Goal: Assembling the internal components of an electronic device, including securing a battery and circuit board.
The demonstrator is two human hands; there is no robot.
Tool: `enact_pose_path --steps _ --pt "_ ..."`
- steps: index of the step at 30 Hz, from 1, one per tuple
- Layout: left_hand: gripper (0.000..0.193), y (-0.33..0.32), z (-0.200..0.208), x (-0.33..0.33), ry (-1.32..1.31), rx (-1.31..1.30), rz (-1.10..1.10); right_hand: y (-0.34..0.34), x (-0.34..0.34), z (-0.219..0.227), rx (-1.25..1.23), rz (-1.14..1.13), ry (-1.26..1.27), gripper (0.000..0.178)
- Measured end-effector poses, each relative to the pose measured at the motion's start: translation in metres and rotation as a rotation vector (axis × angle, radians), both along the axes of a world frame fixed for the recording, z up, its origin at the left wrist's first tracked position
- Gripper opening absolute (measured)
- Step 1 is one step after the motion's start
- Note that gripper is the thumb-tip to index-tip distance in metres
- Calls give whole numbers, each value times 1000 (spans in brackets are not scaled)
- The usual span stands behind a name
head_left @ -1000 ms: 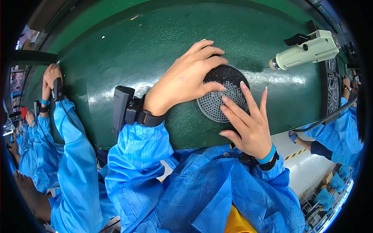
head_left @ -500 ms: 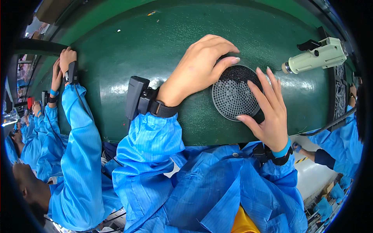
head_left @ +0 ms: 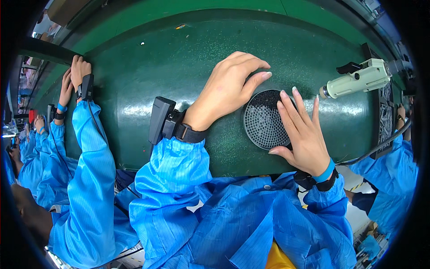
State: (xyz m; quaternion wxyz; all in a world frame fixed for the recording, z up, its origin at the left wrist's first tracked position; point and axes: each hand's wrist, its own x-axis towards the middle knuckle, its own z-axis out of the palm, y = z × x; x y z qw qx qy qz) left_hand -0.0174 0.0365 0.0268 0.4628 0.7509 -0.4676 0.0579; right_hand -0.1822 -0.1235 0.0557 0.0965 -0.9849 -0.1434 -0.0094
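A round grey plate (head_left: 265, 127) dotted with small holes lies on the green bench. Tiny black pieces (head_left: 270, 97), too small to name, are heaped along its far side. My left hand (head_left: 229, 80) hovers at the plate's upper left, thumb and fingers apart, nothing visible between them; its outer fingers are hidden. Over the plate's right edge my right hand (head_left: 305, 134) is spread, thumb by the near rim and fingers stretched across the right side. Whether its fingertips touch the plate or pieces I cannot tell.
A pale green electric screwdriver (head_left: 358, 80) is at the right. Beyond it a dark tray (head_left: 385, 116) holds small parts, and a black cable (head_left: 380, 145) curves nearby. Small scraps (head_left: 180, 26) lie far back. A co-worker's hands (head_left: 79, 71) rest at the bench's left.
The whole view has shifted, so the bench and plate sit lower in it. My right hand's fingers have spread wider at the plate's right side. My left hand has kept nearly the same pose.
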Motion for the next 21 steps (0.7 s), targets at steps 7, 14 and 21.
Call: enact_pose_path --steps 7,14,21 --pt "18 -2 -2 0 15 -24 -3 17 9 -1 -12 -21 -9 82" --pt "17 -4 2 -1 19 -6 -2 27 10 -1 52 9 -19 78" --pt "17 -1 3 0 43 7 -7 36 10 -6 93 15 -27 76"
